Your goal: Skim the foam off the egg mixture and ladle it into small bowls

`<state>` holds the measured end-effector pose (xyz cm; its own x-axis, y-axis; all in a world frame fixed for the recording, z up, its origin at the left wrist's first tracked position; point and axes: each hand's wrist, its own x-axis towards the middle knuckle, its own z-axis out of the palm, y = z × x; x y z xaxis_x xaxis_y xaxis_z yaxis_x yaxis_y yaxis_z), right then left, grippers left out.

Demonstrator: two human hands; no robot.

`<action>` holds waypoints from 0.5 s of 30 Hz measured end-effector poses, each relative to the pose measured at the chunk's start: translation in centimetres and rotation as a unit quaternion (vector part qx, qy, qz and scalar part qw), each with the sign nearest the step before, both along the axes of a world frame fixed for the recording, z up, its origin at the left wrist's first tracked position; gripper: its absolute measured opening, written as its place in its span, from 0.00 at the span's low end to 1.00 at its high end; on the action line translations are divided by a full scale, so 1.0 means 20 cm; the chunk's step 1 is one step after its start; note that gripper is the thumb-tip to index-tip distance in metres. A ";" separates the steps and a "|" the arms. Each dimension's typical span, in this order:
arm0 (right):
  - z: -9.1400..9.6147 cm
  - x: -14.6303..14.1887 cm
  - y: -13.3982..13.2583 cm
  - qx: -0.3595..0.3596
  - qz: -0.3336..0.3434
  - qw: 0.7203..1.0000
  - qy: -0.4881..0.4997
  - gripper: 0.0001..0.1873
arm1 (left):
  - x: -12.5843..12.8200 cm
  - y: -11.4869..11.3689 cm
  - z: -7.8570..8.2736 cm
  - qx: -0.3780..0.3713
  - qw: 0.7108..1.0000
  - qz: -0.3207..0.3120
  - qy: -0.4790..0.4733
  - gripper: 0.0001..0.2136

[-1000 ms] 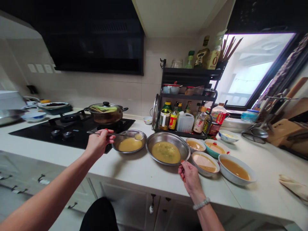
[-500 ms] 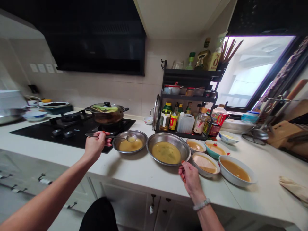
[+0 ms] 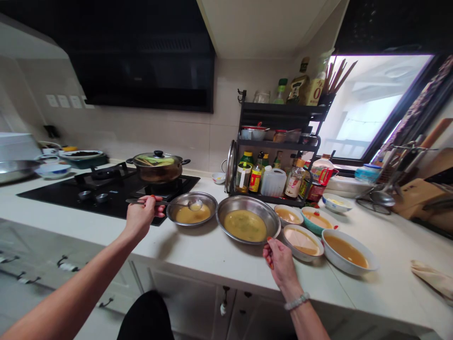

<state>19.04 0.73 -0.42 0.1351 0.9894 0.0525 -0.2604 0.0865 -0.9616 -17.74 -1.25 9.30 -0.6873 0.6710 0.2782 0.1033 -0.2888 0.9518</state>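
Observation:
My left hand [image 3: 143, 216] is closed round the handle of a long metal spoon [image 3: 195, 205]. The spoon's round end is over the smaller steel bowl [image 3: 172, 221], which holds yellowish liquid. Beside it stands a larger steel bowl [image 3: 222, 228] of yellow liquid with darker bits in it. At that bowl's near right rim, my right hand [image 3: 279, 260] grips the edge between thumb and fingers. Close by on the right are a white bowl [image 3: 307, 257] of pale orange liquid and a bigger white bowl [image 3: 348, 267] of brownish liquid.
A lidded pot [image 3: 157, 171] stands on the black hob [image 3: 116, 202]. Behind the bowls, a black rack [image 3: 283, 141] carries bottles and jars. A green bowl [image 3: 316, 228] and a small white bowl [image 3: 283, 222] hold liquid too. A cloth [image 3: 432, 275] lies at the far right.
The spoon's end has shifted very slightly to the right over the smaller steel bowl. My right hand stays at the larger bowl's rim.

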 end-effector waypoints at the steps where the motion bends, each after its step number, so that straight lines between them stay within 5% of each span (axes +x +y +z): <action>1: 0.00 0.00 0.00 -0.001 0.000 1.000 0.001 0.24 | 0.00 0.00 0.00 0.001 1.000 0.000 -0.001 0.04; 15: 0.00 0.00 0.00 -0.007 0.003 1.000 0.003 0.25 | 0.02 0.00 0.00 -0.012 0.995 -0.002 0.095 0.06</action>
